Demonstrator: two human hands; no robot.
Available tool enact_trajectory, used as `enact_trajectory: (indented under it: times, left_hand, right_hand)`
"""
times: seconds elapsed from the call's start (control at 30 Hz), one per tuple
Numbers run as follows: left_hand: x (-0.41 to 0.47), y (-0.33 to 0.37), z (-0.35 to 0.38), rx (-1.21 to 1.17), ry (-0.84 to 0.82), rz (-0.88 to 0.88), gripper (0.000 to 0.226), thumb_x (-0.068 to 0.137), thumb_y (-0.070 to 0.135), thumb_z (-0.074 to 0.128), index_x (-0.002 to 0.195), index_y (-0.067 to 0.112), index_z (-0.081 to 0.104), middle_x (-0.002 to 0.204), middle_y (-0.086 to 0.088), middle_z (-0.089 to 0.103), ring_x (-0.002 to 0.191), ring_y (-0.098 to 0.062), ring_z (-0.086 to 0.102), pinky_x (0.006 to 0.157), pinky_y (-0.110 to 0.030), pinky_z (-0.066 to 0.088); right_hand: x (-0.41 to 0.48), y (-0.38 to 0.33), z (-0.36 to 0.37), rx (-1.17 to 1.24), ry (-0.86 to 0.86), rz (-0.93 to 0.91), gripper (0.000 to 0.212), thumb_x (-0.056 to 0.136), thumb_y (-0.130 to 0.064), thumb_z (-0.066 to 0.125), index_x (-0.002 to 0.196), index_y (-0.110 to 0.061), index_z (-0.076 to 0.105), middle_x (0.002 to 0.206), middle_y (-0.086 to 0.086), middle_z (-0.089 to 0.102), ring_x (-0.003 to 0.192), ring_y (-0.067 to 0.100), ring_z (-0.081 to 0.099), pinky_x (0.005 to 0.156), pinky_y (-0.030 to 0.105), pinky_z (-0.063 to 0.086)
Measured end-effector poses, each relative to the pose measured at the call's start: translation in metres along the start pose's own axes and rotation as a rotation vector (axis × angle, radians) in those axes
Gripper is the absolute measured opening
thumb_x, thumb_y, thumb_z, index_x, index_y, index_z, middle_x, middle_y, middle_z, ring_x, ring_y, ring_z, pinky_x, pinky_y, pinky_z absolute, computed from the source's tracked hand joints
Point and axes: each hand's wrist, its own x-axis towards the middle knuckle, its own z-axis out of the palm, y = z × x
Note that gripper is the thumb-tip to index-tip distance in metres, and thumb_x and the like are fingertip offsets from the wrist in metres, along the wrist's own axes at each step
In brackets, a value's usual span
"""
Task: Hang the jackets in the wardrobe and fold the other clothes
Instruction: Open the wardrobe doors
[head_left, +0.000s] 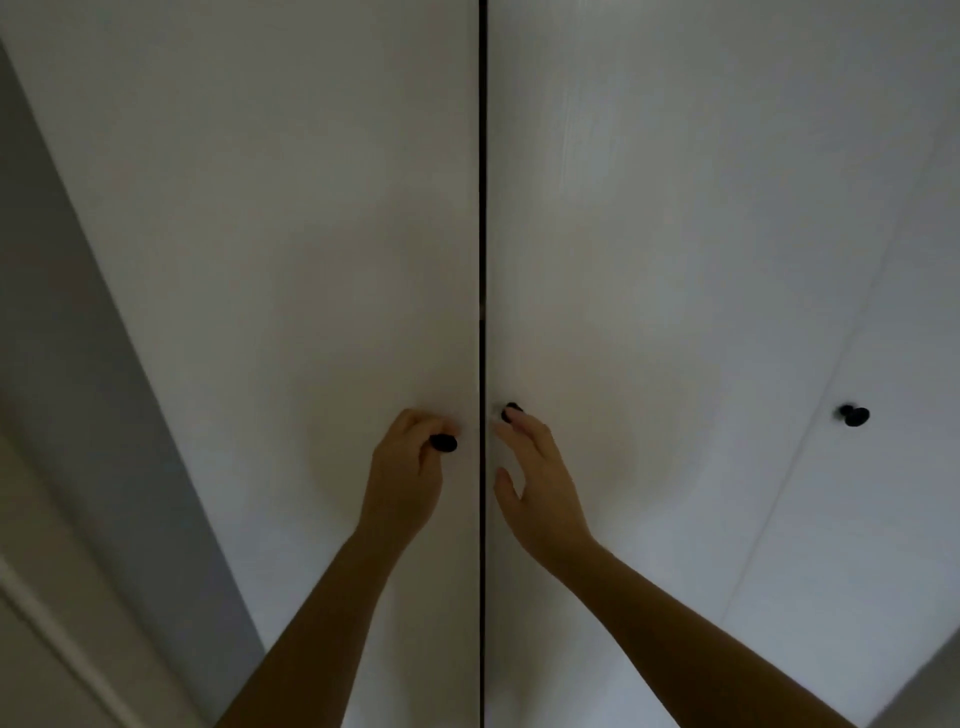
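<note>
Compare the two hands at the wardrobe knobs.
The left hand curls its fingers round the left knob; the right hand has its fingers straight, only the tips at the right knob. The left knob mostly shows; the right knob is largely hidden by fingertips. Both hands are bare, at black knobs flanking the gap between the white doors.
</note>
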Motion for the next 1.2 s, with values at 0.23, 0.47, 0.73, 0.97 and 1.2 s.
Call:
enact_trajectory:
  times: [0.23,0.47,0.73,0.97,1.2]
  left_hand:
    - [-0.022,0.016,-0.032,-0.049,-0.111,-0.141,0.032,0.084,-0.013,0.048,0.083,0.016,0.064,0.089,0.003,0.059,0.084,-0.005,0.058,0.077,-0.009,0.044]
    - [0.023,0.078,-0.038,0.234,0.291,-0.105,0.067,0.076,0.042,0.072,0.128,0.014,0.04,0.126,-0.005,0.043,0.113,-0.019,0.045,0.089,-0.027,0.042]
    - [0.055,0.1,-0.015,0.439,0.189,-0.361,0.112,0.081,0.044,0.067,0.148,0.022,-0.019,0.156,-0.013,-0.019,0.143,-0.044,-0.006,0.108,-0.06,0.03]
    - [0.029,0.095,-0.046,0.394,0.213,-0.296,0.107,0.082,0.041,0.066,0.149,0.021,-0.016,0.158,-0.009,-0.016,0.144,-0.04,-0.004,0.112,-0.056,0.024]
    - [-0.019,0.087,-0.114,0.179,0.142,-0.167,0.11,0.082,0.022,0.067,0.145,0.031,-0.023,0.157,0.003,-0.016,0.145,-0.032,0.001,0.113,-0.051,0.025]
  right_hand:
    - [0.005,-0.015,0.024,0.207,-0.401,0.296,0.011,0.093,-0.026,0.058,0.085,-0.021,0.054,0.078,-0.008,0.058,0.065,-0.003,0.055,0.055,0.005,0.041]
    - [-0.001,-0.021,0.025,0.243,-0.381,0.365,0.016,0.093,-0.03,0.058,0.087,-0.015,0.056,0.081,0.0,0.062,0.07,0.009,0.06,0.058,0.01,0.04]
    - [-0.007,-0.027,0.021,0.202,-0.445,0.32,0.013,0.093,-0.031,0.058,0.09,-0.019,0.054,0.094,0.002,0.065,0.082,0.014,0.063,0.066,0.012,0.043]
    - [-0.021,-0.054,0.028,0.134,-0.777,0.351,0.035,0.089,-0.024,0.06,0.119,-0.008,0.052,0.108,0.005,0.061,0.092,0.018,0.059,0.078,0.024,0.048]
    - [-0.06,-0.112,0.052,0.217,-0.987,0.408,0.057,0.087,-0.022,0.061,0.139,-0.01,0.042,0.138,0.011,0.05,0.126,0.03,0.048,0.101,0.038,0.041]
